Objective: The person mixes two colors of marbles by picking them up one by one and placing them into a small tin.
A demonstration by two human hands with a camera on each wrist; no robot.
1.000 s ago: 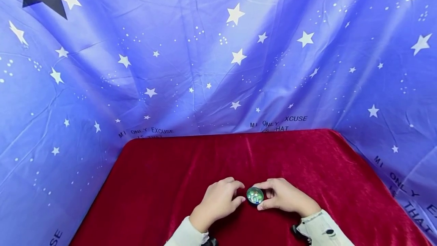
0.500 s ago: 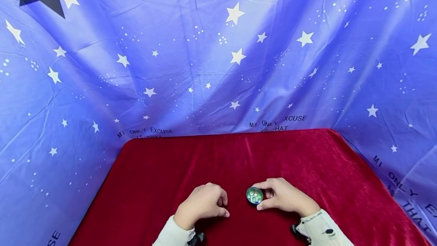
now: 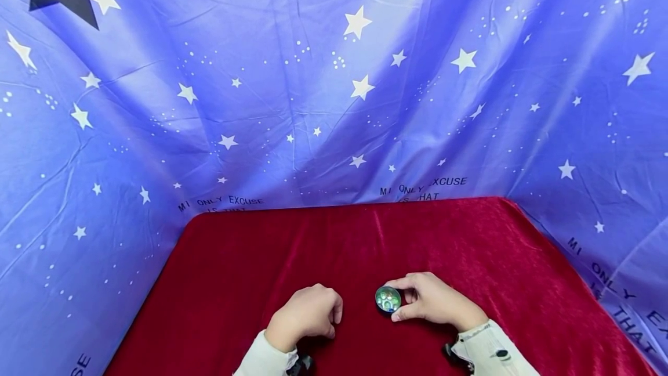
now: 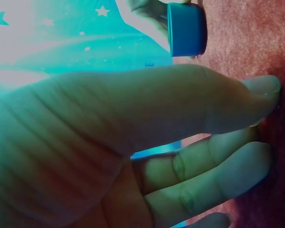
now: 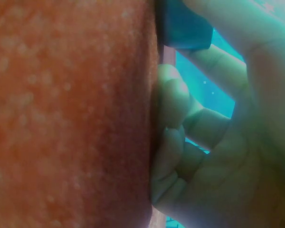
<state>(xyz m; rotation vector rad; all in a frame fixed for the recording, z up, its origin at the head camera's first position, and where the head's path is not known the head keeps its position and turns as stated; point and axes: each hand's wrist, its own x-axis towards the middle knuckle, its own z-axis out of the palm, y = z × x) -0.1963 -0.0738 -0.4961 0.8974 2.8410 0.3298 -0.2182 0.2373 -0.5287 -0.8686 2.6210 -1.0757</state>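
1. Right hand (image 3: 435, 305) first, nearest me: I see its thumb and forefinger pinching a small round tin (image 3: 388, 299) by the rim, the other fingers curled under against the cloth. I judge the pinch keeps the tin steady where it sits.
2. My left hand (image 3: 308, 315) rests just beside it, apart from the tin, fingers loosely curled and holding nothing; its wrist view shows the fingertips (image 4: 263, 90) touching the cloth, the tin's blue side (image 4: 186, 29) beyond.
3. That tin sits on the near middle of the table, patterned top facing up.
4. A red velvet cloth (image 3: 261, 260) covers the table; I judge the pile gives grip.
5. Farthest off, a blue backdrop (image 3: 313, 86) with white stars and printed words hangs wrinkled behind and round both sides.
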